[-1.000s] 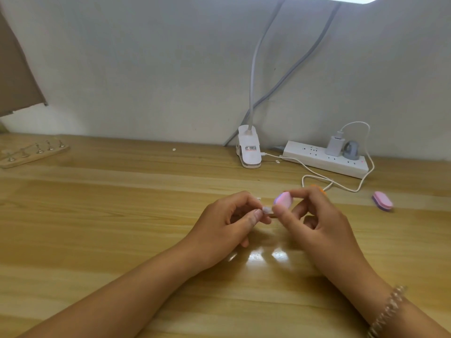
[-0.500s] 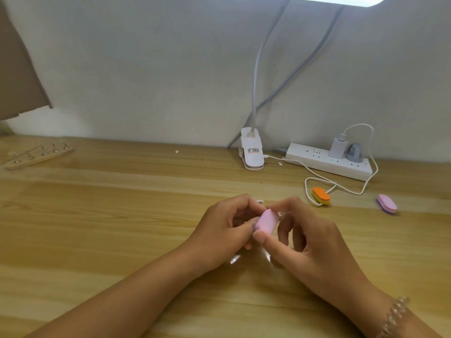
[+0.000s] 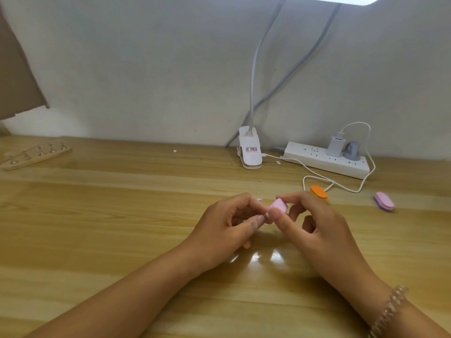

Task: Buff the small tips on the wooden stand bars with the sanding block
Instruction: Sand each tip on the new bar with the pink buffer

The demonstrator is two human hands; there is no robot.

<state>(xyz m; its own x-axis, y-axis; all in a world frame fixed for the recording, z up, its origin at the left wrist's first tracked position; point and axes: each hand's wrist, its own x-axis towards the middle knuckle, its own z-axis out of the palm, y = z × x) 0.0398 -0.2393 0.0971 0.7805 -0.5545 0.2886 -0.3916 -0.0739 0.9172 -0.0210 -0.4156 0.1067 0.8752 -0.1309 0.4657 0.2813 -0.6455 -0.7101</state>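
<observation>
A small pink sanding block (image 3: 278, 205) is pinched between the thumb and fingers of my right hand (image 3: 314, 225) at the middle of the wooden table. My left hand (image 3: 227, 228) is closed on a tiny tip; its fingertips meet the block, and the tip itself is almost wholly hidden by my fingers. A wooden stand bar (image 3: 36, 156) with several small pegs lies far off at the back left, away from both hands.
An orange sanding block (image 3: 318, 192) and a purple-pink one (image 3: 384, 201) lie to the right of my hands. A white lamp clip (image 3: 249, 152), a power strip (image 3: 327, 160) with plugs and a white cable sit along the back wall.
The pink block has rocked back and forth against the tip between my fingers, tilting to a new angle. The view has shifted slightly, so the orange block now shows beside my right hand.
</observation>
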